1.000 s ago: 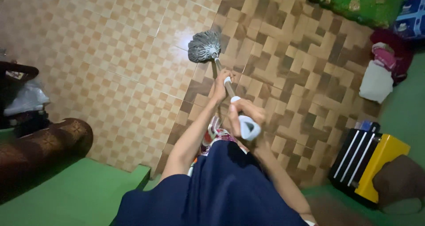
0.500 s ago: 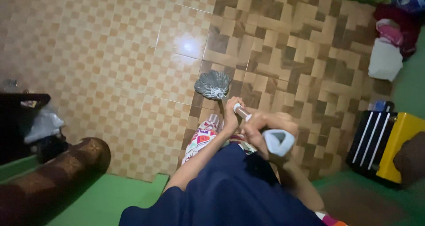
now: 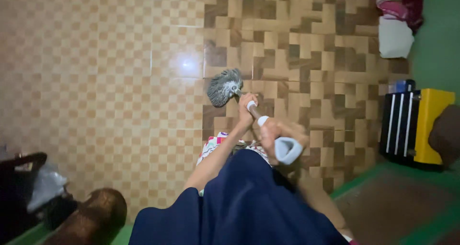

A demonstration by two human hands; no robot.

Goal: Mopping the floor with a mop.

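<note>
Grey mop head (image 3: 224,87) rests on the tiled floor (image 3: 120,82), up and left of both grips. Its handle (image 3: 254,111) slants back toward the body (blurred, so probably straight). The left hand (image 3: 247,104) clasps it nearer the head, the right hand (image 3: 278,132) closed higher.

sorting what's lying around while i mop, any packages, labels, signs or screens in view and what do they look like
No signs, screens or readable labels show.
White bag: top right by the wall, soft and boxy, plain white.
Case: right edge on the tiles, boxy, black with white stripes and a yellow side.
</note>
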